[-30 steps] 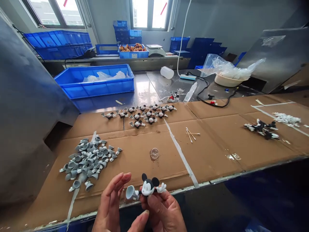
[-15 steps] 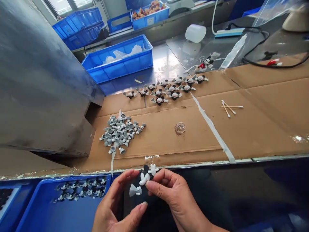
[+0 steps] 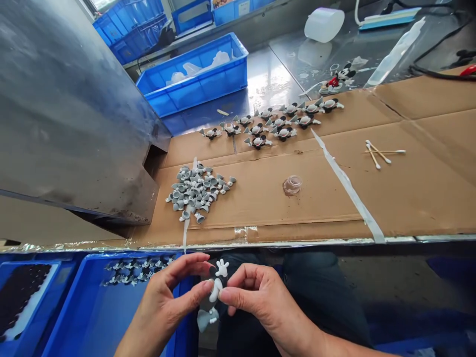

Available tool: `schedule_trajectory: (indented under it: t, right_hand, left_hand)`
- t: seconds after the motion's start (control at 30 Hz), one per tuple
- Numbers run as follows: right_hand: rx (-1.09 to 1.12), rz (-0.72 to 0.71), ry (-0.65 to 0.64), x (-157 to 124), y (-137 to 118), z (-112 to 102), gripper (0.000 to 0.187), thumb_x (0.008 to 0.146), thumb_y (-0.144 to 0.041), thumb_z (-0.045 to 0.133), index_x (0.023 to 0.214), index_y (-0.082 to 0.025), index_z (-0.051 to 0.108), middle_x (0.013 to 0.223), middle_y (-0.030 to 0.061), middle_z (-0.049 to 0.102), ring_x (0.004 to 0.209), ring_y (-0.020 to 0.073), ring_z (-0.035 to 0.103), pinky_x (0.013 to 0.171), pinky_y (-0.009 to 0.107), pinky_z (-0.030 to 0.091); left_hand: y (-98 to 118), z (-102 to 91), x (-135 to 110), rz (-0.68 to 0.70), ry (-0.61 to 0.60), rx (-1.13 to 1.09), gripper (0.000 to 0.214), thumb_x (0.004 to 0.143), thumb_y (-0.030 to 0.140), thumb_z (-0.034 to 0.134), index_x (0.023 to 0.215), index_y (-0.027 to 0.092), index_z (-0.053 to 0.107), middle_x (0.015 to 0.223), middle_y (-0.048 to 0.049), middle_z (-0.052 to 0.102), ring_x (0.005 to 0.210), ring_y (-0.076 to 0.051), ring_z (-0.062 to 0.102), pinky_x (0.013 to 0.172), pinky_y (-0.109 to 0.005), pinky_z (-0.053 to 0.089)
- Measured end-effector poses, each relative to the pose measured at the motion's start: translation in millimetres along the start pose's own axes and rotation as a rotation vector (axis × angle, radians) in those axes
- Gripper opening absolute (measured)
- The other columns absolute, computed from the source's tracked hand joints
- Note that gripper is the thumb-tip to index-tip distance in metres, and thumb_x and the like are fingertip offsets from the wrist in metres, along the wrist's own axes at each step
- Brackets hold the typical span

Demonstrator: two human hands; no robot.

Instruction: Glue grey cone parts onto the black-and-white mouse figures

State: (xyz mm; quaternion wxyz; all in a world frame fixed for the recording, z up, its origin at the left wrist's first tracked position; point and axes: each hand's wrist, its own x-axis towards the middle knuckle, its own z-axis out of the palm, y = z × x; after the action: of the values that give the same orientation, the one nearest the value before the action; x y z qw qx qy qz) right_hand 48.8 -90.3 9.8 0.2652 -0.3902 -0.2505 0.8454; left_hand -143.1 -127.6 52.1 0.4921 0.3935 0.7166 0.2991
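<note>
Mouse toy point(image 3: 215, 291) in the middle, long way near to far

The mouse toy is in the air between the left hand point(image 3: 167, 297) and the right hand point(image 3: 262, 300). Its long way leans a little: the grey cone point(image 3: 205, 319) is at the near end, and the white glove point(image 3: 222, 267) is at the far end. The right hand pinches the toy from the right. The left hand curls around the head side, with its thumb right by it; I can't tell if it squeezes. Both hands look about as near.

Off to the left, a blue tray point(image 3: 92, 320) has rows of small toys. Farther, on cardboard point(image 3: 256, 208), is a pile of grey cones point(image 3: 197, 188), then more toys point(image 3: 284, 133). A blue bin point(image 3: 204, 89) is behind.
</note>
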Motion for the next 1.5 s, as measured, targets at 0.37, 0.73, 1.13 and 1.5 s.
schedule_trajectory:
  t: [0.37, 0.73, 1.13, 1.5]
  right_hand:
    - [-0.019, 0.053, -0.029, 1.6, 7.0, 5.3, 0.043, 0.062, -0.047, 0.094, 0.065, -0.015, 0.067, 0.056, -0.0015, 0.067, 0.057, 0.0103, 0.056, 0.065, 0.023, 0.043]
    - [0.081, 0.089, -0.080, 11.6, 15.9, 6.2, 0.041, 0.049, -0.036, 0.101, 0.067, -0.015, 0.072, 0.070, 0.0005, 0.075, 0.068, 0.0119, 0.065, 0.072, 0.021, 0.047]
    - [0.102, 0.069, -0.157, 19.3, 45.3, -3.9, 0.034, 0.046, -0.033, 0.102, 0.068, -0.021, 0.079, 0.075, 0.0021, 0.079, 0.071, 0.0172, 0.073, 0.075, 0.028, 0.056]
    - [-0.306, 0.072, -0.074, 9.5, 25.2, -12.8, 0.029, 0.077, -0.051, 0.084, 0.087, -0.024, 0.083, 0.094, 0.0074, 0.081, 0.091, 0.0229, 0.072, 0.090, 0.030, 0.054]
  left_hand:
    - [-7.3, -7.3, -4.9, -0.190, -0.122, -0.185, 0.047, 0.062, 0.048, 0.093, 0.095, 0.020, 0.076, 0.080, -0.0031, 0.076, 0.073, -0.015, 0.064, 0.069, -0.024, 0.050]
    - [-9.4, -6.0, -11.3, 0.023, -0.086, 0.023, 0.030, 0.069, 0.036, 0.086, 0.093, 0.024, 0.073, 0.090, -0.0010, 0.074, 0.088, -0.020, 0.072, 0.082, -0.027, 0.056]
    - [-19.7, 2.5, -33.3, 0.685, -0.082, 0.676, 0.051, 0.082, 0.008, 0.064, 0.125, 0.034, 0.066, 0.104, -0.0050, 0.076, 0.091, -0.026, 0.072, 0.104, -0.036, 0.052]
    - [-93.5, -100.3, -31.0, 0.038, 0.287, 0.613, 0.022, 0.091, 0.044, 0.063, 0.106, 0.029, 0.067, 0.107, -0.0016, 0.074, 0.102, -0.024, 0.068, 0.084, -0.030, 0.053]
